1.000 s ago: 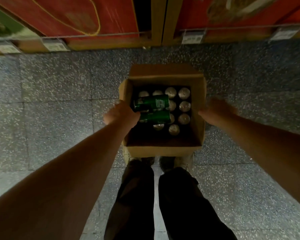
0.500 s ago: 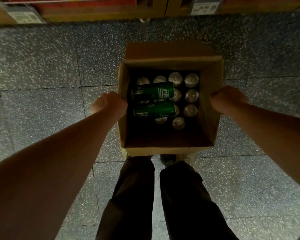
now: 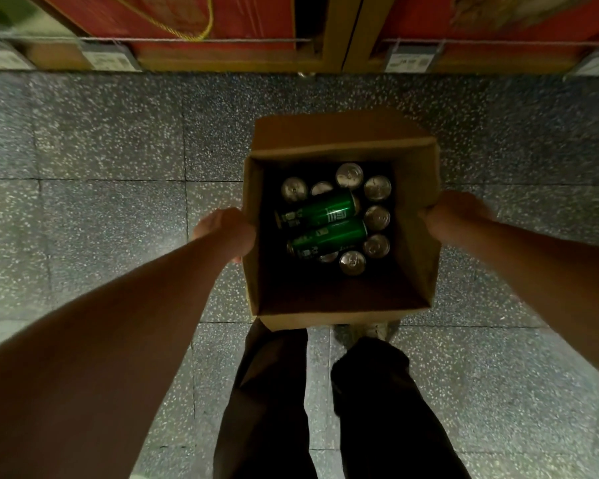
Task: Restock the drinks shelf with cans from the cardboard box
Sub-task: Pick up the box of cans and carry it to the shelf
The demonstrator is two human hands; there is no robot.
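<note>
An open cardboard box [image 3: 419, 236] hangs in front of me over the speckled floor, tilted a little. My left hand [image 3: 225, 233] grips its left wall and my right hand [image 3: 453, 219] grips its right wall. Inside, several cans stand upright with silver tops [image 3: 377, 188] showing. Two green cans [image 3: 320, 210] lie on their sides across them, one [image 3: 329, 238] just nearer me than the other.
A low wooden shelf edge [image 3: 222, 62] with price labels [image 3: 407, 62] runs across the top, red cartons [image 3: 159, 15] behind it. A wooden upright [image 3: 351, 29] divides the shelf. My dark trousers [image 3: 377, 409] and shoes are below the box.
My left hand let go of the green cans and moved to the box's left wall. The box has since lifted and tilted slightly, and the shelf has come back into view.
</note>
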